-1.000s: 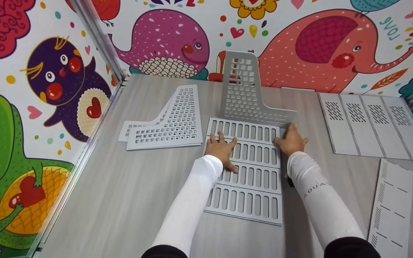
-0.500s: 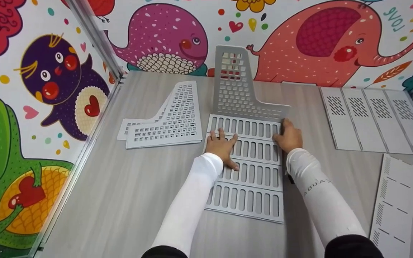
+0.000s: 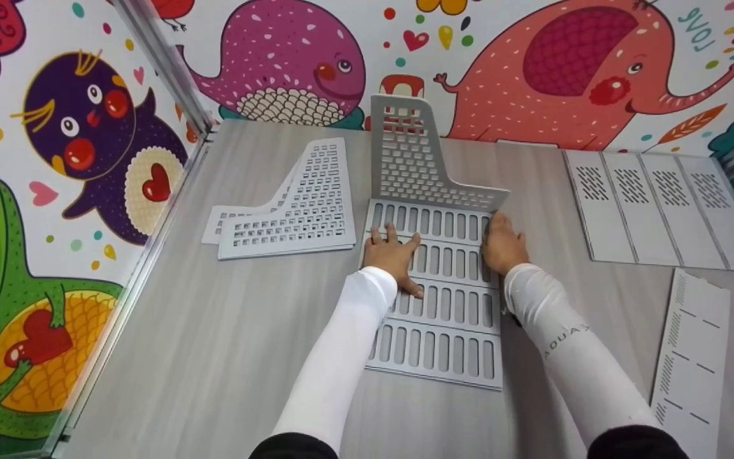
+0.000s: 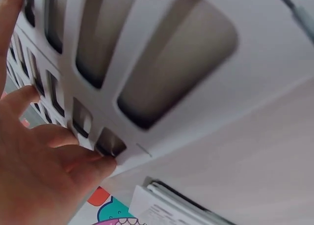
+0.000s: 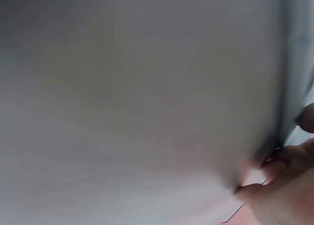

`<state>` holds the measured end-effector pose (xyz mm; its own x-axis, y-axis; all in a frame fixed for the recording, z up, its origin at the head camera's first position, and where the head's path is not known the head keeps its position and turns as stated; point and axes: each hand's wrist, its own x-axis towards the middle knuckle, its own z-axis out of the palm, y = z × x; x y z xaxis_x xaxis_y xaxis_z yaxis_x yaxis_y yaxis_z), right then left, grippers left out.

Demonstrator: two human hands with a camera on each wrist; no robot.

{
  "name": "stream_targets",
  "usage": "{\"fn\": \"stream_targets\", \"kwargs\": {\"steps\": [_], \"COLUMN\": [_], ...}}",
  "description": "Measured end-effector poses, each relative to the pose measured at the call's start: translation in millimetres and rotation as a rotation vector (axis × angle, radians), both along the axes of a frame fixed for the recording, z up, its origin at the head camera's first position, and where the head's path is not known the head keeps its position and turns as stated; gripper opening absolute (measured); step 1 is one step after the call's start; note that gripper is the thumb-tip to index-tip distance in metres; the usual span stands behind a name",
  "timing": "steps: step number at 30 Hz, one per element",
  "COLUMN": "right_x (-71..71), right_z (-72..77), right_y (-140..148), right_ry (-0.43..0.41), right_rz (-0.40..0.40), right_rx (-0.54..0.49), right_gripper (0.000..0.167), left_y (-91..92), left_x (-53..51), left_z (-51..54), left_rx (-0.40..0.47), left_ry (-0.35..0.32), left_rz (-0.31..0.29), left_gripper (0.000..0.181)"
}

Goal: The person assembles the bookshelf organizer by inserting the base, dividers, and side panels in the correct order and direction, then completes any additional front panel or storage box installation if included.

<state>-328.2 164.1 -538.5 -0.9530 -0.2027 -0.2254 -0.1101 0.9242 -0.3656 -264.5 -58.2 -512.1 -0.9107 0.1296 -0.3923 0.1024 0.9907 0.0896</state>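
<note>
A light grey panel with rows of long slots [image 3: 434, 324] lies on the table in the middle of the head view. Along its far edge stands an upright L-shaped panel with square holes [image 3: 408, 159]. My left hand [image 3: 392, 260] rests spread on the left side of the slotted panel; the left wrist view shows its fingertips [image 4: 105, 163] on the slotted surface. At the right edge of that panel, close to the upright panel's low end, my right hand [image 3: 505, 247] holds the edge with curled fingers. The right wrist view is blurred there, and the fingertips are partly hidden.
Two or more L-shaped perforated panels [image 3: 290, 213] lie stacked on the left. A wide panel with slit groups [image 3: 660, 220] lies at the back right, and a narrower panel [image 3: 692, 357] in front of it. Walls with cartoon animals [image 3: 290, 57] border the table [image 3: 214, 357].
My right hand's fingers have curled in at the panel's edge, the thumb no longer lying out over the slots. The upright panel has shifted slightly in tilt. My left hand stays in place.
</note>
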Motion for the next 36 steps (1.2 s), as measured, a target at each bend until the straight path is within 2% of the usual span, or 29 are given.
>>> {"fn": "stream_targets", "kwargs": {"steps": [2, 4, 6, 9, 11, 13, 16, 22, 24, 26, 28, 31, 33, 36], "right_x": [15.1, 36.4, 62.0, 96.8, 111.8, 119.5, 120.2, 106.0, 101.5, 98.1, 95.2, 92.1, 91.2, 91.3], "right_z": [3.4, 6.0, 7.1, 6.6, 5.0, 2.2, -0.4, 2.1, 1.3, 0.4, -0.3, 0.4, 1.1, 2.1], "right_y": [-6, -15, -28, -49, -62, -72, -77, -65, -61, -58, -55, -51, -48, -42], "right_ry": [-0.050, -0.077, -0.096, -0.143, -0.179, -0.208, -0.210, -0.234, -0.233, -0.228, -0.223, -0.216, -0.222, -0.230], "right_rz": [0.000, 0.056, 0.157, 0.343, 0.426, 0.461, 0.466, 0.391, 0.364, 0.332, 0.305, 0.285, 0.281, 0.274], "right_rx": [0.006, 0.036, 0.078, 0.122, 0.131, 0.129, 0.149, 0.147, 0.138, 0.125, 0.118, 0.109, 0.118, 0.140], "right_gripper": [0.073, 0.086, 0.100, 0.113, 0.117, 0.120, 0.123, 0.127, 0.129, 0.130, 0.130, 0.130, 0.131, 0.131], "left_y": [0.5, -1.0, -5.0, -15.5, -24.1, -31.8, -36.7, -26.4, -26.2, -32.2, -46.9, -81.7, -108.5, -140.8], "left_x": [0.3, 0.7, 0.1, -2.5, -4.2, -4.8, -7.6, -20.2, -23.3, -26.3, -28.7, -29.4, -26.5, -18.1], "left_z": [-2.1, -4.4, -7.4, -7.6, -6.9, -5.1, -3.5, -2.1, -6.3, -11.9, -15.6, -14.7, -13.8, -17.3], "left_rx": [-0.011, -0.019, -0.023, -0.006, -0.008, -0.020, -0.022, 0.098, 0.145, 0.208, 0.277, 0.324, 0.314, 0.262], "left_ry": [0.005, 0.008, 0.017, 0.041, 0.054, 0.049, 0.029, 0.004, 0.018, 0.065, 0.124, 0.185, 0.178, 0.110], "left_rz": [-0.001, 0.002, 0.006, 0.021, 0.045, 0.069, 0.081, 0.055, 0.034, 0.026, 0.039, 0.120, 0.180, 0.242], "left_gripper": [0.117, 0.117, 0.117, 0.116, 0.118, 0.119, 0.120, 0.119, 0.121, 0.123, 0.125, 0.126, 0.128, 0.132]}}
